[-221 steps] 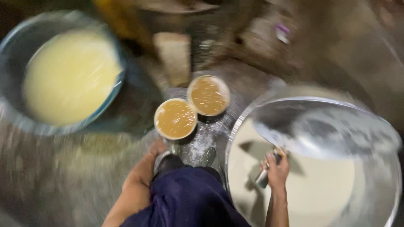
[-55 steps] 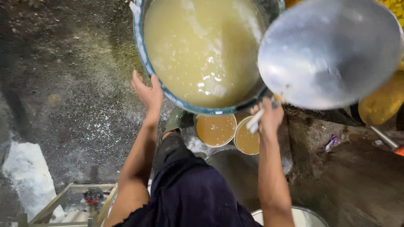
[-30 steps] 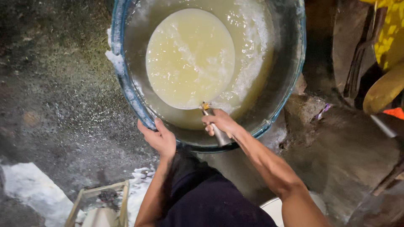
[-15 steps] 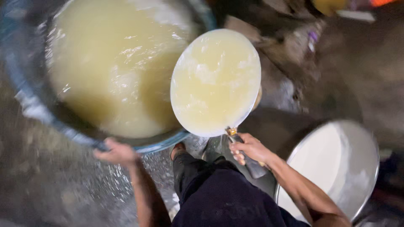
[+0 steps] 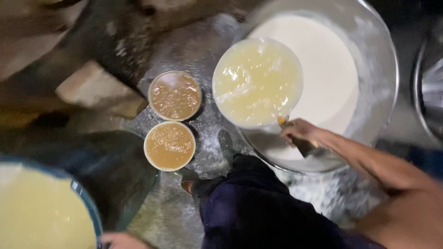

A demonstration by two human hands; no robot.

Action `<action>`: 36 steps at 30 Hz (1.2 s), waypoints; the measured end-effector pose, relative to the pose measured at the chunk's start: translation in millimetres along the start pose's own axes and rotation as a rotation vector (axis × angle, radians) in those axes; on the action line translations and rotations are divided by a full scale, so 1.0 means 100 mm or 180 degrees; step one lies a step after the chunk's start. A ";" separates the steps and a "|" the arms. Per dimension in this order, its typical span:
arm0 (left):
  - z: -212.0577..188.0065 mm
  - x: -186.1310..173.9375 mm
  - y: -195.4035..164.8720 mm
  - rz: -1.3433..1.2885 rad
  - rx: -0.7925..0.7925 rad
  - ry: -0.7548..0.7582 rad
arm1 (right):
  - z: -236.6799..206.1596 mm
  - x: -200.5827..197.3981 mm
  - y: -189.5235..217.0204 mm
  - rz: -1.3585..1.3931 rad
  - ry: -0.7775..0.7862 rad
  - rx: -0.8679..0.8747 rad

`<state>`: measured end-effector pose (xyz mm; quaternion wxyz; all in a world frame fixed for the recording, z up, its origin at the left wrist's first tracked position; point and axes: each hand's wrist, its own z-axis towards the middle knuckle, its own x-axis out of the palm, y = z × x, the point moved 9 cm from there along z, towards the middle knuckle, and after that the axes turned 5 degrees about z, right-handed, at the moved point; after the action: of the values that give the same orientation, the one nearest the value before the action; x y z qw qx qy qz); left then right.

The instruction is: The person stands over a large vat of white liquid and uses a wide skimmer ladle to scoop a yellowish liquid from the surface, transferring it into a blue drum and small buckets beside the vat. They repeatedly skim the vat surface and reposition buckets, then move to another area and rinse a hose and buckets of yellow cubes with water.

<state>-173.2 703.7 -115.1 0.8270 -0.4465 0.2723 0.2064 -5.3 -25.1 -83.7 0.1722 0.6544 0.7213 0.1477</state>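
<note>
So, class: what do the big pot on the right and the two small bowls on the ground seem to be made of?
Big pot: apparently bare metal, silvery with a thin shiny rim catching the light. Two small bowls: material unclear, perhaps plastic or enamel; only pale cream rims show around the brownish liquid. The right hand holds a scoop over the pot.

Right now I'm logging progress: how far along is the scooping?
Done: the scoop is full of yellowish liquid. In hand: the right hand holds it over the metal pot of white liquid, unpoured. The left hand is by the blue tub, which holds more liquid.
</note>
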 end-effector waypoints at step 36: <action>-4.16 2.25 -4.18 0.0474 0.1918 0.3509 | 2.61 -1.63 -1.44 0.4802 -0.1083 -0.0217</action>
<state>132.9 156.4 -184.3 0.6380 -0.2146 0.7349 -0.0828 -4.8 -205.1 -371.5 0.1535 0.9767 0.0391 0.1446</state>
